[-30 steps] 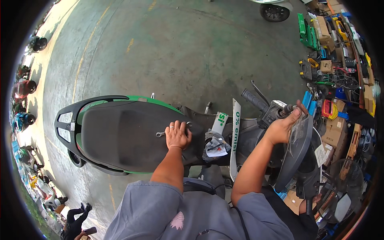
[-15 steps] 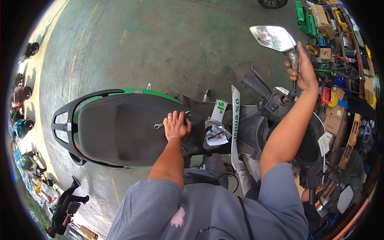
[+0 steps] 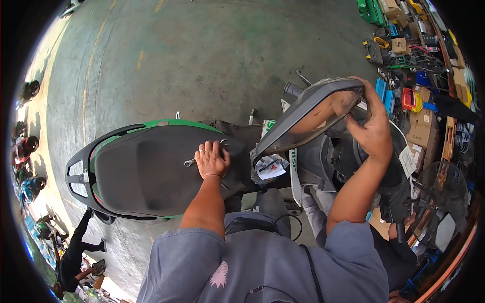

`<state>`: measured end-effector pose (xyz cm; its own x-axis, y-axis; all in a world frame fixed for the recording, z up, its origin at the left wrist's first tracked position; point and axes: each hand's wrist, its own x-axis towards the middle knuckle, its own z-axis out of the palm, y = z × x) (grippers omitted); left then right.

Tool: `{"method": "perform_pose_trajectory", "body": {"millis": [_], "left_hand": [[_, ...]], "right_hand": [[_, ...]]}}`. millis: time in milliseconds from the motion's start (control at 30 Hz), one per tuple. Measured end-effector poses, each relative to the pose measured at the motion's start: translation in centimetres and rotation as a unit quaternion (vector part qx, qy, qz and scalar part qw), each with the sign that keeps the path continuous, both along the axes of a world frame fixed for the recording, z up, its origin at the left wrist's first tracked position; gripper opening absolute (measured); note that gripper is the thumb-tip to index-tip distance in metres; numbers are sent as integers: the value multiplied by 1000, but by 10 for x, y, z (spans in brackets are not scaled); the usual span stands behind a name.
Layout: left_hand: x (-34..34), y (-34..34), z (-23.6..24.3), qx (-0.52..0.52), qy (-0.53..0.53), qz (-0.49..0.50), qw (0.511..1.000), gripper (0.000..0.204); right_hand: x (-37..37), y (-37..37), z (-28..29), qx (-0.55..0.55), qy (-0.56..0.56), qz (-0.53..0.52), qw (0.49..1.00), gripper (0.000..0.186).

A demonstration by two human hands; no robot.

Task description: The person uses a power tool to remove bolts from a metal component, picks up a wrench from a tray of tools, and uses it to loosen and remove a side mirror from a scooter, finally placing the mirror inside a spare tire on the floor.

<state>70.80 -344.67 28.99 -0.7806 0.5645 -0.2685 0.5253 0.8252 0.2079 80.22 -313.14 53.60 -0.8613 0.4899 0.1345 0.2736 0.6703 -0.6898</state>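
Observation:
My left hand [image 3: 211, 162] rests on the black scooter seat [image 3: 141, 171], its fingers curled over a metal wrench [image 3: 189, 163] whose two ends stick out on either side. In my right hand [image 3: 375, 132] is a rear-view mirror [image 3: 323, 113], gripped by one end between thumb and fingers. It is tilted above the scooter's front part, and its dark rim and brownish reflecting face both show. Behind it, the handlebar grip [image 3: 292, 89] is partly covered, and where the mirror's stalk ends is hidden.
A clear bag with white paper [image 3: 271, 167] lies ahead of the seat. Cartons [image 3: 422, 123], tools and a black case [image 3: 373, 52] line the right side, with a fan [image 3: 439, 194] nearer. One person in black [image 3: 73, 257] is at lower left; another's hand [image 3: 410, 219] shows near the far handlebar.
My right hand has brought the mirror from above the handlebar down and left, close to me, and turned it. My left hand stays on the wrench and seat.

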Motion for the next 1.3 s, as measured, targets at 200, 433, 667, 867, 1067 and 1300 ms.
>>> {"method": "perform_pose_trajectory", "body": {"millis": [200, 433, 667, 867, 1067, 1300], "left_hand": [[1, 3, -2, 26, 36, -14, 999, 25], [0, -2, 1, -5, 19, -6, 1000, 24], [3, 5, -3, 10, 19, -17, 1000, 24], [-2, 4, 1, -9, 7, -9, 1000, 26], [1, -5, -7, 4, 20, 1, 1000, 27], [16, -22, -50, -147, 29, -87, 985, 57]], "right_hand": [[-18, -23, -76, 205, 362, -239, 877, 37], [-26, 5, -43, -219, 573, -378, 694, 56], [-64, 107, -43, -521, -64, -216, 823, 40], [-119, 1, -70, -1, -277, -11, 961, 45], [-89, -90, -45, -78, -117, 81, 987, 39], [7, -153, -87, 175, -1, 87, 981, 36]]}}
